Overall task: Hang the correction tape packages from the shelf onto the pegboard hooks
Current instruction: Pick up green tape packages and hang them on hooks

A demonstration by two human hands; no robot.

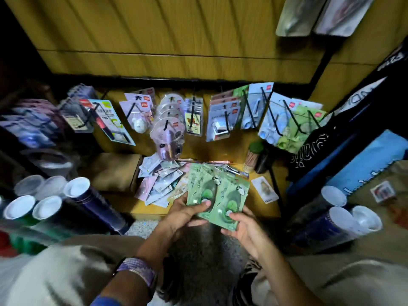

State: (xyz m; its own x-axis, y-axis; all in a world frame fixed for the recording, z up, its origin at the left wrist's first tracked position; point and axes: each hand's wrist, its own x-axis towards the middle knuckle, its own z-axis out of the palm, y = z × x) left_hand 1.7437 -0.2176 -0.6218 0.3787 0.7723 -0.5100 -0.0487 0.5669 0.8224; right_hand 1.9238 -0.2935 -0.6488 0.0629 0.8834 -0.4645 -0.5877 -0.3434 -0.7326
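**Green packs in both hands, below the hooks**

Green correction tape packages (217,195) are fanned out between two hands, low in the view and just above the front edge of the yellow shelf (238,142). At least three cards show in the fan; more may be tucked behind, and I cannot tell. The left hand (187,214) grips the left side of the fan, thumb pressed on the face of one blister. The right hand (245,228) holds the lower right card from beneath, thumb tip resting on its round window. A purple band (138,269) wraps the left wrist.

On the shelf just left of the fan lies a loose pile of small packets (159,182), pink, white and pale blue, too jumbled to count. One single card (265,189) lies apart on the right. A jar with a green lid (254,159) stands behind it.

Along the back, black pegboard hooks (249,109) carry hanging goods: roughly nine loaded pegs across the row, blurred at the far left. Green-carded packs (293,131) hang on the rightmost pegs.

Rolls with white end caps stand at both sides: five on the left (76,187), three on the right (351,217)
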